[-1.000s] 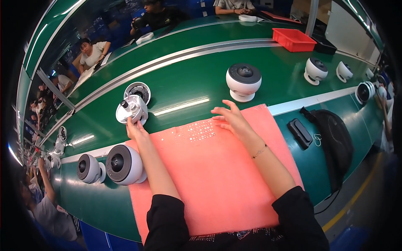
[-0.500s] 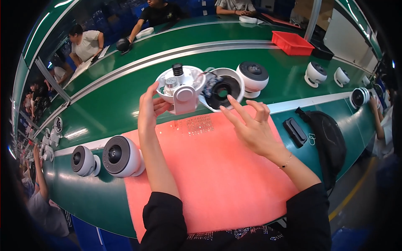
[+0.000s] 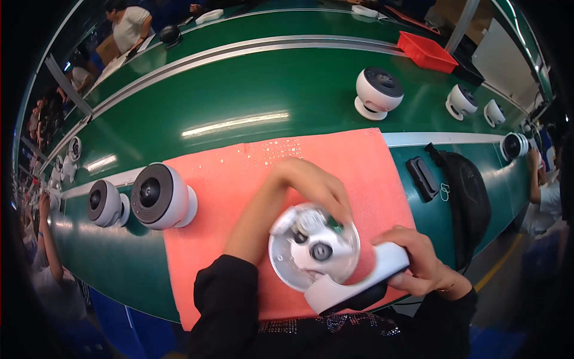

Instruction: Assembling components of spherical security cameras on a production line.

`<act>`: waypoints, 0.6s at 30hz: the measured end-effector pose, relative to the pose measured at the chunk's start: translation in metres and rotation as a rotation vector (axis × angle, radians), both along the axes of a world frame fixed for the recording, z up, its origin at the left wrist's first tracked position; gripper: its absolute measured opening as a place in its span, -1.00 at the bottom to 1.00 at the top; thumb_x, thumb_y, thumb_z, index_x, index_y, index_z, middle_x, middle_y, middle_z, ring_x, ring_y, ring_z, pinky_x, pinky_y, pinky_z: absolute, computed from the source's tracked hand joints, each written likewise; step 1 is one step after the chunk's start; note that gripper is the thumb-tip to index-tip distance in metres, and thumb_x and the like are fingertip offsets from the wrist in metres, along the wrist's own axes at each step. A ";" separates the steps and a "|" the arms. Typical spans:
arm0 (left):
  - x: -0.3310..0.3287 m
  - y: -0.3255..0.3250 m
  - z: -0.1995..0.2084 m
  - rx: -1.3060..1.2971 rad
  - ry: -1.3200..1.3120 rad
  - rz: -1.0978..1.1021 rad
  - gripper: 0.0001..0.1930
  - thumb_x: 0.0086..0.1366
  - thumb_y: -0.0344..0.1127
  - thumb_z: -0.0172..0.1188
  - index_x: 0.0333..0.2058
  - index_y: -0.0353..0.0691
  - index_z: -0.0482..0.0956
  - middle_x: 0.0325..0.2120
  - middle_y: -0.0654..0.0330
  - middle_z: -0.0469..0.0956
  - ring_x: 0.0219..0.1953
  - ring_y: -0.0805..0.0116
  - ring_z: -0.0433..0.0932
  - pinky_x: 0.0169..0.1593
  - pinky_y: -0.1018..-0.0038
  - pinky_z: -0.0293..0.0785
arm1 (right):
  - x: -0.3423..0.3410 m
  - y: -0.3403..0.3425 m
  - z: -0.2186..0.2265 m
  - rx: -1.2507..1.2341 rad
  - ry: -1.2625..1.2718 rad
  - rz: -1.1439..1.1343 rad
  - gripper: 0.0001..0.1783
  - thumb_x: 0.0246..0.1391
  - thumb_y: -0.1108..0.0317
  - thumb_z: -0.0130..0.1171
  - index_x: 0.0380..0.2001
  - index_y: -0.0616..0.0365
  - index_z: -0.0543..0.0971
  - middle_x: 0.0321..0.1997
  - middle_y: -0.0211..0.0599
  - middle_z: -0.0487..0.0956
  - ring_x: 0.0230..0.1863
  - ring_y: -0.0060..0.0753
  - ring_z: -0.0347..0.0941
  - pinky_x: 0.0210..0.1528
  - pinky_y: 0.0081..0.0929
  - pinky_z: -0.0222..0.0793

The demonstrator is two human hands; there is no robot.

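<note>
An opened white camera housing [image 3: 280, 266] is held tilted above the pink mat [image 3: 221, 197], its inside facing up, with a round motor part and other fittings in it. My left hand [image 3: 320, 188] bends over its far right rim, the fingers closed on the edge and partly smeared by motion. A small green part [image 3: 335, 225] shows under those fingers. My right hand [image 3: 418, 257] grips the curved white stand [image 3: 353, 288] of the housing, which has a dark underside. The front half with the black ring cannot be made out.
Two finished round cameras [image 3: 160, 196] stand left of the mat; another camera [image 3: 379, 93] is on the green belt [image 3: 239, 102]. Small screws [image 3: 272, 149] lie along the mat's far edge. To the right are a black case [image 3: 422, 178] and a black bag [image 3: 466, 197]. A red bin [image 3: 426, 52] stands beyond.
The opened housing has come from the belt's edge down toward me over the mat and turned. My right hand, earlier open beside the front half, now grips the stand; my left hand has moved right.
</note>
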State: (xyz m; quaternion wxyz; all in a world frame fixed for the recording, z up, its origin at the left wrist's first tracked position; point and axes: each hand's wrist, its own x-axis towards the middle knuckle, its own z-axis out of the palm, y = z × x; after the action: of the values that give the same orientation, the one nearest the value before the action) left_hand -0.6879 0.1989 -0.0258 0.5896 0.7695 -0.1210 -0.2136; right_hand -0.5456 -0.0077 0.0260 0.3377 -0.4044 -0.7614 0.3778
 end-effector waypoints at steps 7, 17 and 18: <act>-0.003 -0.033 -0.018 0.113 -0.094 0.129 -0.70 0.08 -0.27 0.04 -0.34 -0.44 0.53 -0.56 0.12 0.54 -0.50 0.41 0.46 -0.38 0.44 0.38 | -0.025 0.021 -0.011 -0.111 0.036 -0.152 -0.57 0.00 0.34 0.09 -0.05 0.27 0.36 -0.15 -0.14 0.48 -0.12 -0.31 0.43 -0.06 -0.48 0.30; -0.130 -0.134 0.009 0.270 -0.320 1.326 -0.61 0.05 -0.12 0.23 -0.33 -0.39 0.52 -0.61 -0.01 0.54 -0.53 0.15 0.58 -0.41 0.44 0.51 | -0.043 0.030 -0.021 -0.297 0.087 -0.201 -0.61 0.07 0.32 0.05 -0.07 0.29 0.29 -0.23 -0.13 0.49 -0.19 -0.35 0.45 -0.13 -0.50 0.32; -0.132 -0.140 0.017 0.419 -0.279 1.260 -0.51 -0.04 -0.05 0.30 -0.31 -0.41 0.50 -0.62 -0.02 0.54 -0.60 0.14 0.57 -0.47 0.42 0.50 | -0.043 0.031 -0.022 -0.279 0.089 -0.185 -0.60 0.05 0.32 0.06 -0.08 0.29 0.29 -0.25 -0.12 0.49 -0.21 -0.33 0.47 -0.16 -0.49 0.33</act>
State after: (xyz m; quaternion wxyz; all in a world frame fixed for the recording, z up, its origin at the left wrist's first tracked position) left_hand -0.8199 0.0584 -0.0089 0.4188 0.8114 0.3197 0.2530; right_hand -0.5891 0.0230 0.0043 0.3449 -0.4985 -0.6453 0.4649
